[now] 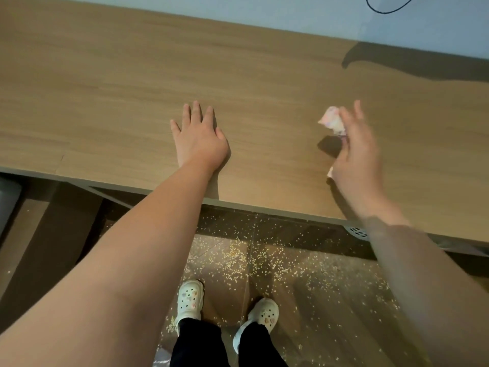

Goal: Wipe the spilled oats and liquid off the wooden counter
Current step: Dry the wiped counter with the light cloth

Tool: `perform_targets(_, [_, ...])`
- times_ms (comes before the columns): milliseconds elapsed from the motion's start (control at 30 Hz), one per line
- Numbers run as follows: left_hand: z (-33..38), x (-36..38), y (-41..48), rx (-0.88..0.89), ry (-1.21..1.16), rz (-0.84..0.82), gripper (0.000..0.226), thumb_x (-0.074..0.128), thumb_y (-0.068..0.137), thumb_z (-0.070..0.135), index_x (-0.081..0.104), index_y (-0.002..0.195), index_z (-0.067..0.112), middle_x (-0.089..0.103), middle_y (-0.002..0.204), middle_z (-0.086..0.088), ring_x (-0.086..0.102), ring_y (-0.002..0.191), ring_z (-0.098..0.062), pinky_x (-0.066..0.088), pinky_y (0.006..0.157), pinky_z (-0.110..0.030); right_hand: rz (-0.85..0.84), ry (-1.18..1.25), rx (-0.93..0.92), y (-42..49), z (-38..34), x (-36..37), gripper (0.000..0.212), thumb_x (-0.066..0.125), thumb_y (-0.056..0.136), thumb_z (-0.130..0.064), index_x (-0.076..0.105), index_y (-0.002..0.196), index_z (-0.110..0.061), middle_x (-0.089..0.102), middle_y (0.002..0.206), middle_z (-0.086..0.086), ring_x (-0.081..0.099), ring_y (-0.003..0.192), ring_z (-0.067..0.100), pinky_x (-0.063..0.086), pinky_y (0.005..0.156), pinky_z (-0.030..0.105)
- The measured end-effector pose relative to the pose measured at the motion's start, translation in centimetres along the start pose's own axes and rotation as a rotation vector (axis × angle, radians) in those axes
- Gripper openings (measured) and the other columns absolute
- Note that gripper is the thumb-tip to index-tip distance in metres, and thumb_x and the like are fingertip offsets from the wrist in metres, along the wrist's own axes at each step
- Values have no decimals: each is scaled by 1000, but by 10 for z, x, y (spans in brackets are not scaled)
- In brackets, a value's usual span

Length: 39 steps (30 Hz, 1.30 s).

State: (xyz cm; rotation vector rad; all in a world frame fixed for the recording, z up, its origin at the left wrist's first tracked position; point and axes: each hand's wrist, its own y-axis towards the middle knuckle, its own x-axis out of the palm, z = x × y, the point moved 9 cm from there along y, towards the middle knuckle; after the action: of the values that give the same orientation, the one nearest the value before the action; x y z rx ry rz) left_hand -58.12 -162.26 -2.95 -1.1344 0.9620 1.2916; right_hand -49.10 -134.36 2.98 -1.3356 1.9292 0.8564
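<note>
The wooden counter runs across the upper half of the view, and I see no oats or liquid on its surface. My left hand lies flat on it near the front edge, fingers straight and spread. My right hand hovers above the counter to the right, blurred by motion. It holds a crumpled pale pink and white wipe between its fingers; the hand casts a small shadow on the wood below.
Spilled oats are scattered over the dark tiled floor in front of the counter, around my feet in white clogs. A round floor drain shows under the counter edge. A black cable loops on the pale wall behind.
</note>
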Motion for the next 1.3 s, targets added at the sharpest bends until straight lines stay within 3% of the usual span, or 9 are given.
perform_targets(233, [1,-1,0,8,14,9,58,29,101,32,20,157,20,9,166,-8,0,153,-25,2,122,-53,-104,-376,301,26,118,-14,58,35,98,-3,28,153,-19,15,163,8,7,150,28,4,119,57])
perform_targets(367, [0,2,1,-2,22,11,58,29,101,33,21,157,20,9,166,-7,0,153,-24,2,122,-53,-189,-252,100,-29,37,36,84,35,82,20,27,151,-26,11,162,-1,2,150,18,1,123,45])
perform_targets(500, [-1,1,2,1,16,12,58,30,101,32,21,157,20,8,166,-7,0,153,-24,1,122,-53,-575,-68,-373,-126,-73,97,92,44,80,20,23,151,-34,16,159,-9,6,146,9,14,122,40])
perform_targets(633, [0,1,1,6,9,6,58,30,102,33,19,157,21,7,166,-6,-2,153,-23,0,122,-52,-247,217,-387,-88,-78,44,89,41,88,16,15,150,-42,12,157,-21,40,135,10,49,96,18])
perform_targets(767, [0,1,1,4,14,4,58,30,101,33,20,157,21,7,166,-7,-1,153,-23,0,122,-52,-171,-63,-103,11,-13,30,54,35,104,-11,24,153,-28,8,163,-3,10,150,19,13,122,35])
perform_targets(900, [0,1,0,2,10,6,58,31,101,33,21,157,21,8,166,-7,-1,153,-23,1,122,-52,-348,-423,-158,56,23,69,47,25,106,-32,26,152,-27,14,163,8,9,149,29,11,117,59])
perform_targets(1033, [0,1,1,-2,16,-1,58,30,102,33,20,157,21,7,166,-6,-2,153,-23,1,122,-52,-350,-457,-159,36,-5,85,51,18,105,-33,16,155,-26,6,164,5,3,150,28,6,120,56])
perform_targets(1200, [0,2,0,2,20,-12,58,30,102,33,19,157,21,6,166,-6,-3,153,-23,1,122,-52,-589,-418,-556,-70,-47,101,47,13,105,-35,6,152,-34,0,160,-4,-5,148,22,-4,119,48])
perform_targets(1300, [1,0,1,0,24,-8,58,30,102,33,17,157,21,5,166,-6,-3,153,-24,1,122,-52,-623,-413,-488,-25,-32,100,48,14,103,-36,1,148,-45,-7,158,-13,-13,148,16,-12,118,47])
